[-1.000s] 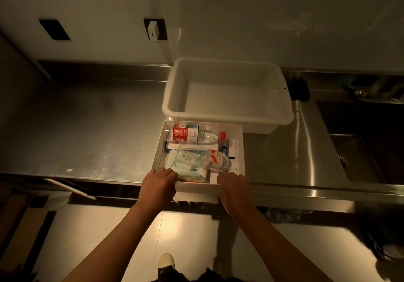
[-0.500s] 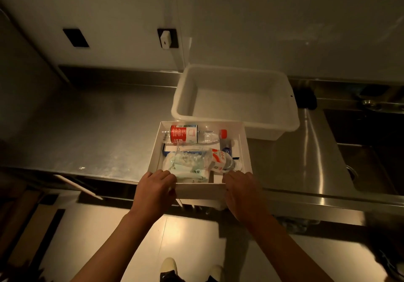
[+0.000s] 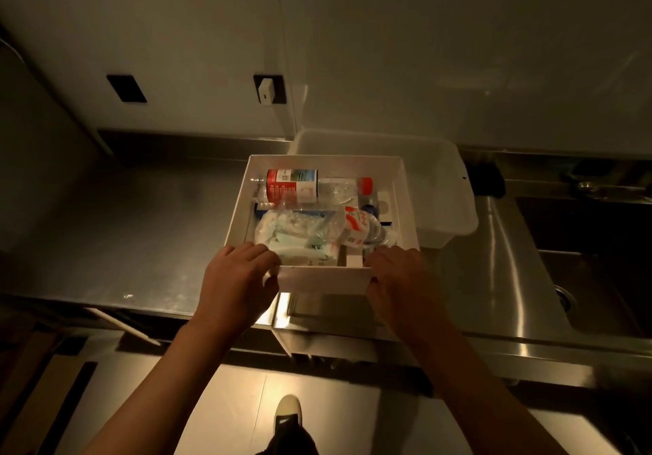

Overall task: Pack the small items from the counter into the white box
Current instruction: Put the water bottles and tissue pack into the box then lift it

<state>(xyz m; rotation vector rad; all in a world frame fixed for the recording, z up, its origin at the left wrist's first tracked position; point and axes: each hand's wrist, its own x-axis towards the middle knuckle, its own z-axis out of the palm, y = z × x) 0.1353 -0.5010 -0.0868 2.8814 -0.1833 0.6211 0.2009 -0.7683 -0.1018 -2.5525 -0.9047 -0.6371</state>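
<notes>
While both hands clamp the near wall of the white box (image 3: 323,280), it looks lifted off the steel counter (image 3: 141,236), a shadow showing under its base. Left hand (image 3: 237,283) grips the near-left corner, fingers curled over the rim, thumb on the outer face. Right hand (image 3: 398,283) does likewise at the near-right corner. Just past the left fingertips: a soft pale wipes pack (image 3: 300,243). Just past the right fingertips: a clear bottle (image 3: 360,230) with a red-and-white label, lying on its side. Beyond both, along the far wall: a red-labelled, red-capped bottle (image 3: 303,186), also lying down. Judgement: the box looks like thin stiff card, light, but the load is loose; the bottles could roll if it tips, so keep it level, and gripping opposite side walls would be steadier. Behind the box: a white plastic tub (image 3: 444,186); sink (image 3: 599,260) far right.
</notes>
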